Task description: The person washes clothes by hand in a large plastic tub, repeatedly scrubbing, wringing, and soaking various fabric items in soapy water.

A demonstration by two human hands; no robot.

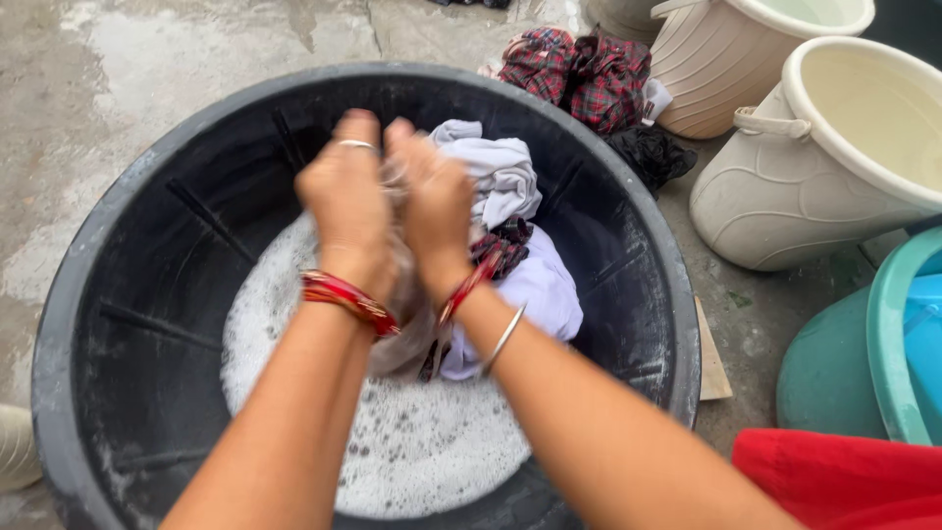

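Two hands pressed together over black tub [128, 324]: left hand [345, 191] and right hand [433, 201] both clamped on wet grey cloth [407, 334], bunched between palms, tail hanging toward suds [412, 442]. White garments [510, 186] heaped on far side of tub, just beside right hand. Plaid clothes [579, 74] on ground behind rim. Cream buckets [785, 196] at right, well apart.

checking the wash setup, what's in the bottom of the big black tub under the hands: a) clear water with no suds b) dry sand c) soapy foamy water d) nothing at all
c: white suds cover the bottom of the black tub, below the left hand and right hand, which are pressed together around a wet grey cloth.
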